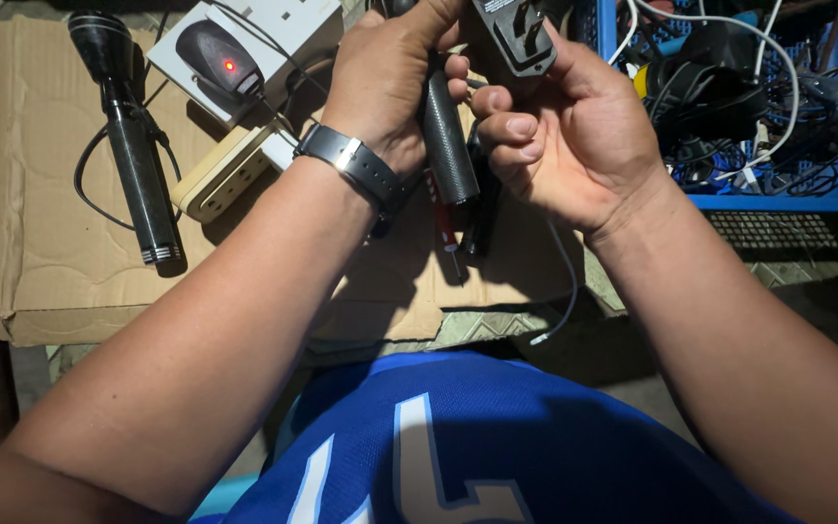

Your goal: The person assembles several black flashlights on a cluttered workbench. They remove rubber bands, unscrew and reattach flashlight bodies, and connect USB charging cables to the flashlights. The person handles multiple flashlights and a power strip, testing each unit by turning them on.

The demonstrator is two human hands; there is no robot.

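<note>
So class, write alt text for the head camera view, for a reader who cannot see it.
Seen from above, a left hand grips a black cylindrical tool while the right hand holds a black plug adapter. Beneath lies flattened cardboard bearing a black microphone, a mouse glowing red and a beige power strip; a blue crate of cables sits right.

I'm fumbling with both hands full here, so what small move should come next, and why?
Probably lay the black flashlight from the left hand onto the cardboard. The right hand has only a fingertip grip on the black adapter, so a freed hand could steady it.
</note>
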